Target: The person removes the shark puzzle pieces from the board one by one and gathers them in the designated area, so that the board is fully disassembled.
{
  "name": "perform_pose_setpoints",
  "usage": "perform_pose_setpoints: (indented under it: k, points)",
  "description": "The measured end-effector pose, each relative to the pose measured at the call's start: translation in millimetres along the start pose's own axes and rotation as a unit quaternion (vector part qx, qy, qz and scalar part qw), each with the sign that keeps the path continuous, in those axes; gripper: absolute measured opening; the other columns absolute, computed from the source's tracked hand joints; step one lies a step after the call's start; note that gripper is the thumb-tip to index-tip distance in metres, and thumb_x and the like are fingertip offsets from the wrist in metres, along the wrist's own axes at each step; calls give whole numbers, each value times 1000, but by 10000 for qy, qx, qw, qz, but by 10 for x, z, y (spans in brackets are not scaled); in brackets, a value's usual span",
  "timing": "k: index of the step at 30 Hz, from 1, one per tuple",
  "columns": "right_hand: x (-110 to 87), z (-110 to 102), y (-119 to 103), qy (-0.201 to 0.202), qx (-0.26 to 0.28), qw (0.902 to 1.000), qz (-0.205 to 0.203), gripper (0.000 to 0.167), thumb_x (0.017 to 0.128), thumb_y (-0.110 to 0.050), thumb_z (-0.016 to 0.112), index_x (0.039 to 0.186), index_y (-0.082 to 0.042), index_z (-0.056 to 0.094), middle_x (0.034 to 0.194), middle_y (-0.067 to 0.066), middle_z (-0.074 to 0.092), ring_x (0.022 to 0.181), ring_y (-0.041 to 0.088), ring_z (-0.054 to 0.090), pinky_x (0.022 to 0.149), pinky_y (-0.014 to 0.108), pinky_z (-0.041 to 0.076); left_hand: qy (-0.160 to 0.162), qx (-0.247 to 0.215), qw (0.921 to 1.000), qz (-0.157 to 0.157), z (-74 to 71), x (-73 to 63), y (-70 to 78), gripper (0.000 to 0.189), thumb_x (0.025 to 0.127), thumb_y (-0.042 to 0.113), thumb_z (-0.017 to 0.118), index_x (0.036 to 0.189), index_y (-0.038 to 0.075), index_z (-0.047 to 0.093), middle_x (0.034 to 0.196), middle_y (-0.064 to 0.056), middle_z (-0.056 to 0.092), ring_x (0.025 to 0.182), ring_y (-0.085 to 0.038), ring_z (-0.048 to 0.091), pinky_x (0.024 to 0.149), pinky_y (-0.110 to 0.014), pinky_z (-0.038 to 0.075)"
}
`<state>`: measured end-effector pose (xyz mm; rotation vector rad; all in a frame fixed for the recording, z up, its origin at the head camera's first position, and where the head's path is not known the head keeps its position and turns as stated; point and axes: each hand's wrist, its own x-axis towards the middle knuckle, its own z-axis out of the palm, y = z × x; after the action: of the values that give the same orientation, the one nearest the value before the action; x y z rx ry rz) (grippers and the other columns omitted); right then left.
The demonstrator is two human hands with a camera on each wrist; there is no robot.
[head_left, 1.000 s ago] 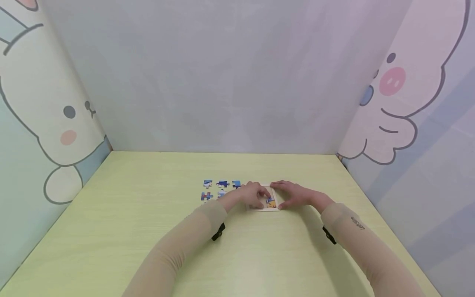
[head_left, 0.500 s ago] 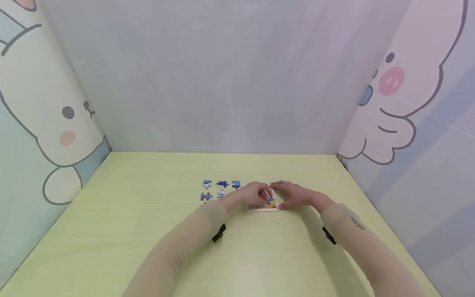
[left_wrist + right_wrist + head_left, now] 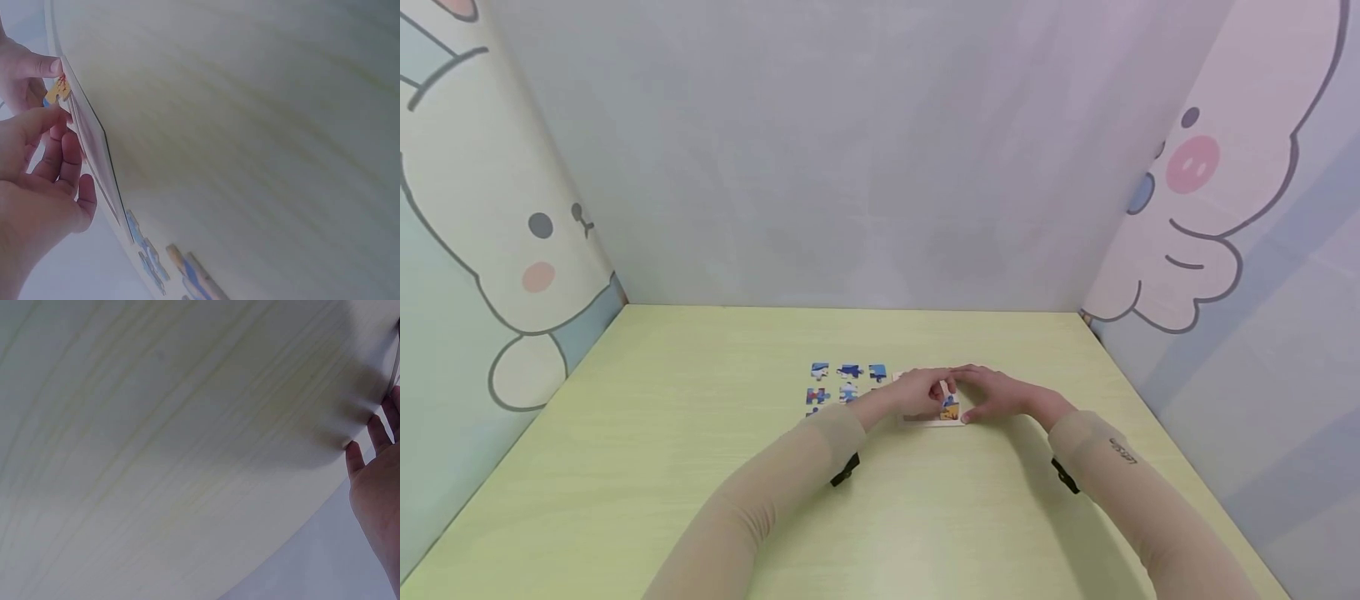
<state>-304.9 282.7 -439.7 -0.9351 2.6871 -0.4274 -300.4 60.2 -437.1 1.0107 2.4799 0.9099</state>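
Observation:
A small wooden puzzle tray (image 3: 925, 423) with a pale rim lies on the table. Inside its front right corner sits a yellow-orange puzzle piece (image 3: 950, 412), with a blue puzzle piece (image 3: 951, 400) directly behind it. Reaching over the tray, my left hand (image 3: 923, 392) has its bent fingertips right beside the blue piece; its palm hides most of the tray. The left wrist view shows the left hand (image 3: 47, 169) close over the tray, its other fingers loosely bent. My right hand (image 3: 996, 393) holds the tray's right side, thumb at the front corner and fingers towards the back.
Left of the tray, loose puzzle pieces (image 3: 850, 372) lie in rows on the yellow table (image 3: 700, 367), some hidden behind the left forearm. A grey wall (image 3: 850, 167) rises behind the table, with cartoon-printed panels on both sides.
The left fingers have moved slightly right and away from the viewer, from a pinch around the blue piece to beside it. That piece now lies behind the yellow-orange one. My right hand stays put.

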Motion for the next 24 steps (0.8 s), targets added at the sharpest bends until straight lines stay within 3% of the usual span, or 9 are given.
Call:
perform_pose_setpoints:
  k: [15,24]
  points:
    - [-6,5,-3,4,177,9998,-1,83,79,-46,72,144,-10,36,149,13,34,137,38,28,106,60,24,-125,-485,9982,-316,-105,-117,-35,25,89,11,62,108,25,54,82,2,58,72,-11,54,63,-24,45]
    - [-4,10,3,26,116,9999,-99,83,79,-45,72,145,-10,36,150,12,33,137,37,28,106,58,25,-37,-419,9991,-53,-269,-275,-44,22,88,8,64,107,18,59,83,3,60,76,-9,55,72,-22,46]
